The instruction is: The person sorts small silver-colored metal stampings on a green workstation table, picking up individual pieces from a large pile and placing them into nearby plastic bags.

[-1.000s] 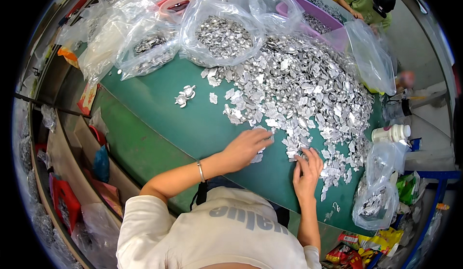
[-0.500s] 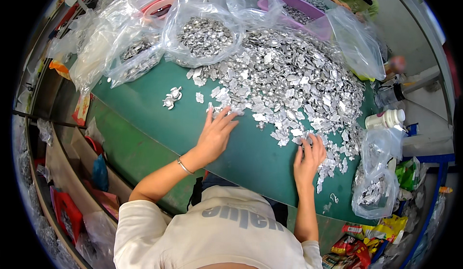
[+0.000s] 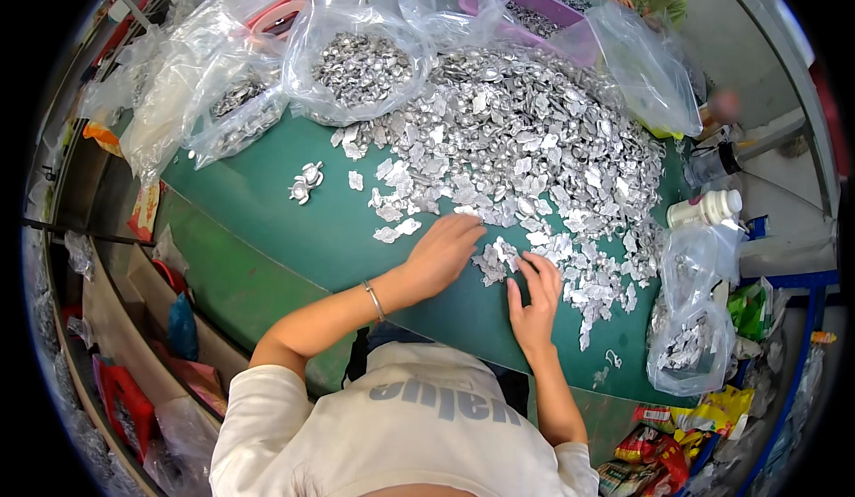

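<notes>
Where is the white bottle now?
In the head view, the white bottle is at the right, beside the metal heap and just above a clear bag.

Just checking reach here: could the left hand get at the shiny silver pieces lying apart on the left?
Probably yes: between the left hand and the shiny silver pieces I see green tabletop and some loose flat pieces, with nothing tall blocking the way.

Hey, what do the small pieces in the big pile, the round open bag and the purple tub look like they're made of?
Small pieces: probably metal, silver-grey, partly dull and partly shiny, going by the bright glints; coated plastic isn't ruled out. Round open bag: likely thin, glossy plastic film, being wrinkled and see-through. Purple tub: probably moulded plastic, smooth-looking, from its even colour.
</notes>
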{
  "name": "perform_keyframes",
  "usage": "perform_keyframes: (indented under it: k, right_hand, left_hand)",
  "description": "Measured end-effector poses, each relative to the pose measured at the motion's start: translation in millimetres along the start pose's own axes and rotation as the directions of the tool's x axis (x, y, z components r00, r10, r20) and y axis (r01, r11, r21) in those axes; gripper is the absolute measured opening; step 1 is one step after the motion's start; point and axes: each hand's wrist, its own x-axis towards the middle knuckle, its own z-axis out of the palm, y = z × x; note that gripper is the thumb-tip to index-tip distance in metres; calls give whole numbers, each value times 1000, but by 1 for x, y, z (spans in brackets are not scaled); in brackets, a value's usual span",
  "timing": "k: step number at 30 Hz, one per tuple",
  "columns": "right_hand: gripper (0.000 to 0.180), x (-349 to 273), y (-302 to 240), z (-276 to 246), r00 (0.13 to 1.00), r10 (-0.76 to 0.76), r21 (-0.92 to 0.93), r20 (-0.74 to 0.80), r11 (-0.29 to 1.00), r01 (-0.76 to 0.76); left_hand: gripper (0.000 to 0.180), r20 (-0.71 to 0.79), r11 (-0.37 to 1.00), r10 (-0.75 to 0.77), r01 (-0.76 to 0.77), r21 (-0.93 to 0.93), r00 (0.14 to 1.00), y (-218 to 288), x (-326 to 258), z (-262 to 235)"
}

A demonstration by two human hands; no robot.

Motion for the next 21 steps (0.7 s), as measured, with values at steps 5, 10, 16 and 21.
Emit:
perform_keyframes:
  k: [5, 10, 16, 21]
  right_hand:
    - [26, 0, -5, 6, 994, -65, -139, 84, 987, 76]
    - [12, 5, 7, 1, 999, -29, -75, -34, 997, 26]
    - [9, -9, -12, -10, 981, -99, 100, 167, 991, 83]
    - [17, 12, -5, -4, 994, -47, 183, 102, 983, 28]
  left_hand:
    - [32, 5, 997, 71, -71, 2, 997, 21, -6, 10]
    - [26, -88, 983, 31, -15, 184, 996, -3, 1, 5]
    - [24, -77, 990, -45, 34, -136, 996, 6, -3, 6]
    - [29, 65, 983, 66, -54, -174, 996, 31, -33, 3]
